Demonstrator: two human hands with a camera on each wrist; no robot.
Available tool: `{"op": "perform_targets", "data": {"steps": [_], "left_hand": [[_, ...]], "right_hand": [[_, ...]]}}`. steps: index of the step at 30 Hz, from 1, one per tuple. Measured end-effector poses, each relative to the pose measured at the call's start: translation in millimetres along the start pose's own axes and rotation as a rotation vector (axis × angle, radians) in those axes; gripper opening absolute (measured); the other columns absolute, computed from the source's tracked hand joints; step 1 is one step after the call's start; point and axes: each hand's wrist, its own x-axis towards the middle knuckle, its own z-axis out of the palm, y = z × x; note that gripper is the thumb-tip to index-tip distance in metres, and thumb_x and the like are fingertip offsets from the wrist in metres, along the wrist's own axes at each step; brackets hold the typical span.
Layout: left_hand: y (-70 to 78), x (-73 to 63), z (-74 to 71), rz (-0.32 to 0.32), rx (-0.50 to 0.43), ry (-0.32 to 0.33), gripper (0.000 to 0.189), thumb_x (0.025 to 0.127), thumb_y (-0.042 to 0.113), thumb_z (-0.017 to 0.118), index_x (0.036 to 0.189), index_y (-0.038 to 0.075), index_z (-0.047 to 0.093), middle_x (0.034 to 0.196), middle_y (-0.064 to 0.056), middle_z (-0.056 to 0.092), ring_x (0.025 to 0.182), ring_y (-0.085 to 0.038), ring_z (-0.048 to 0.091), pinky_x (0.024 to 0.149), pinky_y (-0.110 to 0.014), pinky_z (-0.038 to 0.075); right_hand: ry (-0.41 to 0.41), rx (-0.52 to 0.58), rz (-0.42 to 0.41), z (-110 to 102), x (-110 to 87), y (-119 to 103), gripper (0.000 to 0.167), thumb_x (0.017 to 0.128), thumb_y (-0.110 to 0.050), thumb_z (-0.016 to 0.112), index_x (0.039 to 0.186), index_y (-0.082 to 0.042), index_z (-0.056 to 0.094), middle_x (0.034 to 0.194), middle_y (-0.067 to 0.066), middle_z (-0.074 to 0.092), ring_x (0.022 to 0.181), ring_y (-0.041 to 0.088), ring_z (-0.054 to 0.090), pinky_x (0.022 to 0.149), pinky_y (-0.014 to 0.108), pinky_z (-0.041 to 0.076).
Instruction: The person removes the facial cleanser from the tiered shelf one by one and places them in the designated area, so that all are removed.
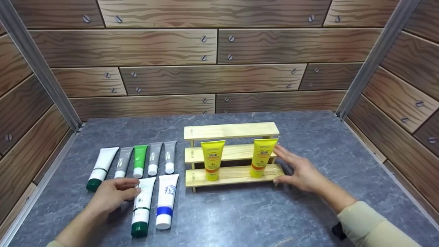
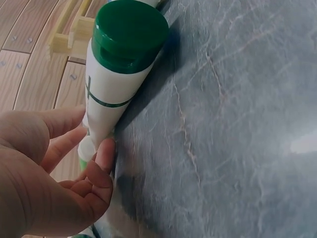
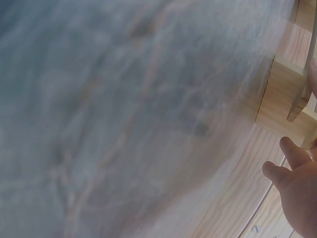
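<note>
My left hand (image 1: 111,195) pinches the left edge of a white tube with a dark green cap (image 1: 141,212), near its flat end. In the left wrist view the tube (image 2: 111,84) points its cap toward the camera, with fingers at its far end. A white tube with a blue band (image 1: 165,200) lies just right of it. My right hand (image 1: 301,171) rests at the right end of a three-step wooden rack (image 1: 231,131), thumb by the lowest step's corner. Two yellow tubes stand cap-down on that step, one at left (image 1: 212,159) and one at right (image 1: 263,157), near the right fingertips.
Behind the left hand lies a row of tubes: a white one with a green cap (image 1: 103,163), a green one (image 1: 140,159) and several grey ones (image 1: 155,157). Wood-patterned walls (image 1: 216,44) enclose the grey marbled table (image 1: 240,219) at the back and sides.
</note>
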Motion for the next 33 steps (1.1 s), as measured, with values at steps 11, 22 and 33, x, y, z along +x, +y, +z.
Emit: {"op": "perform_targets", "data": {"steps": [11,22,33], "left_hand": [[11.8,-10.0,-12.5,0.095,0.043,0.039,0.043,0.096,0.016,0.079,0.132,-0.005,0.070,0.121,-0.021,0.074,0.101,-0.025,0.071,0.078,-0.033,0.059],[51.1,-24.1,-0.2,0.235,0.071,0.033,0.040,0.094,0.023,0.084,0.129,0.007,0.077,0.127,-0.015,0.073,0.108,-0.028,0.069,0.077,-0.029,0.057],[88.1,-30.0,41.5,0.525,-0.003,-0.033,0.030,0.090,0.013,0.086,0.120,0.010,0.081,0.123,-0.009,0.073,0.103,-0.023,0.074,0.081,-0.028,0.059]], "right_hand": [[0.023,0.000,-0.023,0.4,-0.1,0.3,0.104,0.079,-0.044,0.092,0.166,-0.024,0.038,0.172,0.007,0.029,0.148,0.048,0.040,0.117,0.069,0.030],[-0.001,0.006,0.005,0.3,0.0,0.0,0.107,0.078,-0.044,0.092,0.167,-0.026,0.035,0.173,0.005,0.026,0.149,0.047,0.038,0.118,0.070,0.028],[0.006,0.017,-0.014,1.0,0.0,1.3,0.105,0.079,-0.045,0.091,0.166,-0.023,0.037,0.172,0.007,0.027,0.149,0.046,0.038,0.118,0.069,0.028]]}}
